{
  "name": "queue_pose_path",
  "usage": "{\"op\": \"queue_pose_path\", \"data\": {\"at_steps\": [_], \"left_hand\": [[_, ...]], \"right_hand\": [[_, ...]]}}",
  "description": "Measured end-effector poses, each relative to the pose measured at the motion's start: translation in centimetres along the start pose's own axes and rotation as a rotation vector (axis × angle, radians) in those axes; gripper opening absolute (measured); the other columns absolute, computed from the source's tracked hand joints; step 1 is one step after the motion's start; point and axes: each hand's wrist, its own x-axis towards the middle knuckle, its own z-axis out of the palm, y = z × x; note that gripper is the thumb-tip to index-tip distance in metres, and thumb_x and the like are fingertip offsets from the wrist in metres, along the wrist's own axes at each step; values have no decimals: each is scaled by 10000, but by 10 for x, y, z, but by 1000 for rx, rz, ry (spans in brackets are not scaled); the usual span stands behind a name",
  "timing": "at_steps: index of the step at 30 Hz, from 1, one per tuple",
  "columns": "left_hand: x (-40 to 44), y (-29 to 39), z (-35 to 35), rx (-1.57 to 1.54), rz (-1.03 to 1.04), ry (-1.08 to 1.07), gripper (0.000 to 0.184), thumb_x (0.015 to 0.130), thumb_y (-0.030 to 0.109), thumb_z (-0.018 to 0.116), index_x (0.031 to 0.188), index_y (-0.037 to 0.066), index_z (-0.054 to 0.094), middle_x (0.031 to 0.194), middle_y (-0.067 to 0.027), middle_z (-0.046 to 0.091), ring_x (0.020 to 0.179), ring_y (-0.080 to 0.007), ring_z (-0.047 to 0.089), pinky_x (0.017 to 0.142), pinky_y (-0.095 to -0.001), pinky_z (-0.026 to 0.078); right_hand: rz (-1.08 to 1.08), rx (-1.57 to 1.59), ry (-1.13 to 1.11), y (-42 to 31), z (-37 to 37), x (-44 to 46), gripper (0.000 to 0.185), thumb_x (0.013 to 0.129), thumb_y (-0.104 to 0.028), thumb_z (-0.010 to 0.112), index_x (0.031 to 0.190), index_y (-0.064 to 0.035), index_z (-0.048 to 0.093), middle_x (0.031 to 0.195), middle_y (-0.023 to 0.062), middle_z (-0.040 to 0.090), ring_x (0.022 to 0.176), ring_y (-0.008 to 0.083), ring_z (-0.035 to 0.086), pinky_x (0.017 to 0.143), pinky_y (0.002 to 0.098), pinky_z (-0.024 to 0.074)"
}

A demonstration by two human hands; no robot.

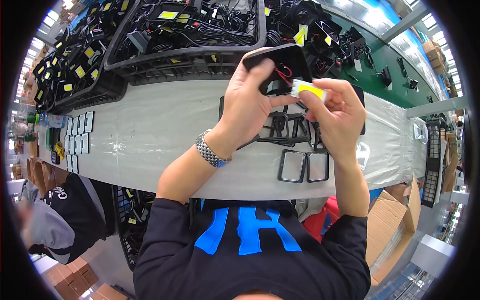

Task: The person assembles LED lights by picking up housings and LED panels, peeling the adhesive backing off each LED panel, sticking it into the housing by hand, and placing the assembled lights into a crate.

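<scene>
My left hand (250,95) is closed around a black lamp housing (287,56), tilted with its hollow side toward me. Red wires (283,73) show inside it. Between the thumb and fingers of my right hand (337,102) is a white LED panel with a yellow center (309,91), held close beside the housing's lower edge. Below both hands, several black rectangular frames (289,127) lie in a loose pile on the pale-covered table (150,135). Two framed clear panes (292,165) lie side by side nearer to me.
A black crate (187,70) full of cabled lamp parts stands at the back, with another crate (107,87) left of it. More lamps lie on the green surface (372,90). Small framed panels (77,142) sit in rows at left. A co-worker's sleeve (50,227) shows lower left; an open carton (392,225) stands lower right.
</scene>
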Motion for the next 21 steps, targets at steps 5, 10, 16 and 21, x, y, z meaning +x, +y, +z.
{"op": "queue_pose_path", "data": {"at_steps": [5, 10, 16, 21], "left_hand": [[6, -4, -7, 471, 314, -75, 321, 841, 79, 694, 1109, -1, 535, 1087, -96, 613, 979, -131, 611, 718, -290, 587], [1, 6, -1, 729, 333, -55, 399, 829, 57, 695, 1179, 14, 508, 1048, -89, 621, 950, -122, 612, 774, -265, 545], [-6, 9, 1, 882, 336, -180, 452, 840, -12, 650, 1256, 14, 475, 1041, -67, 588, 949, -99, 589, 830, -242, 509], [-6, 11, -3, 905, 292, -150, 487, 833, -83, 574, 1296, 6, 451, 1093, -64, 588, 996, -93, 571, 846, -242, 501]], "right_hand": [[-133, -166, -13, -3, -7, -9, 247, 785, -6, 742, 1016, 17, 658, 748, 39, 645, 646, 30, 596, 548, 165, 464], [-5, -72, -135, -12, -10, -23, 282, 795, 9, 719, 1071, 19, 658, 819, 62, 668, 709, 47, 618, 589, 177, 486], [110, 3, -40, -18, -17, -7, 211, 840, -33, 700, 1037, 14, 644, 840, 61, 674, 676, 34, 599, 548, 158, 468], [105, -45, -102, -24, -11, 1, 193, 847, -43, 695, 1026, 11, 651, 801, 37, 670, 621, 11, 556, 517, 147, 441]]}}
